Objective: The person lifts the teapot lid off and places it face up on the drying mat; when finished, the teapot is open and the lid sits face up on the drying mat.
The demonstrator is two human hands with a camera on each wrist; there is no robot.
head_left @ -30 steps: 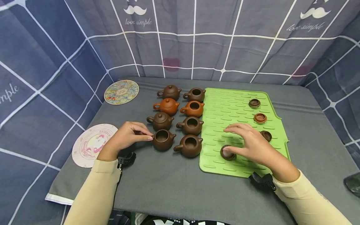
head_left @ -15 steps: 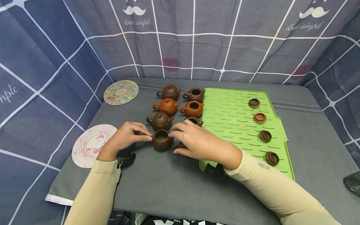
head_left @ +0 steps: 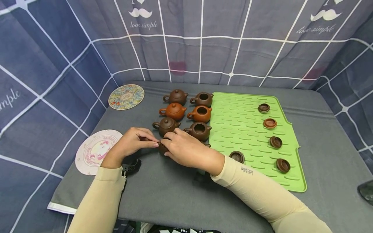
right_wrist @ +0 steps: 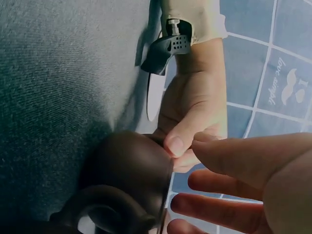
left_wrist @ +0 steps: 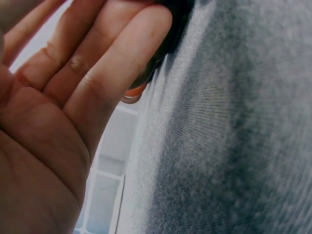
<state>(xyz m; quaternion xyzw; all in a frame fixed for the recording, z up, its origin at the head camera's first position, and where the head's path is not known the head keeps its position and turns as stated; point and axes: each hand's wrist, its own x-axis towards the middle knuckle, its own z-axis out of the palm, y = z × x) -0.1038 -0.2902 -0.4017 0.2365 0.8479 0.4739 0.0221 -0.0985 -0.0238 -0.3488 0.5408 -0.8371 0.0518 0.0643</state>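
Steadying the pot (head_left: 162,149) by its handle, pinched in the left hand (head_left: 134,142), seems best done lightly; it sits between those fingertips and the right hand (head_left: 187,149), whose fingers spread loosely, apparently holding nothing, contact unclear. A lidded pot (head_left: 166,125) just beyond and a neighbour (head_left: 208,145) mostly hidden under the right hand could get knocked. Lids (head_left: 237,157) lie past that wrist.

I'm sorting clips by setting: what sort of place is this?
Probably a staged tabletop corner rather than a working kitchen: printed cloth hangs behind the table, teapots stand in two rows, and loose lids are spread out on a green mat.
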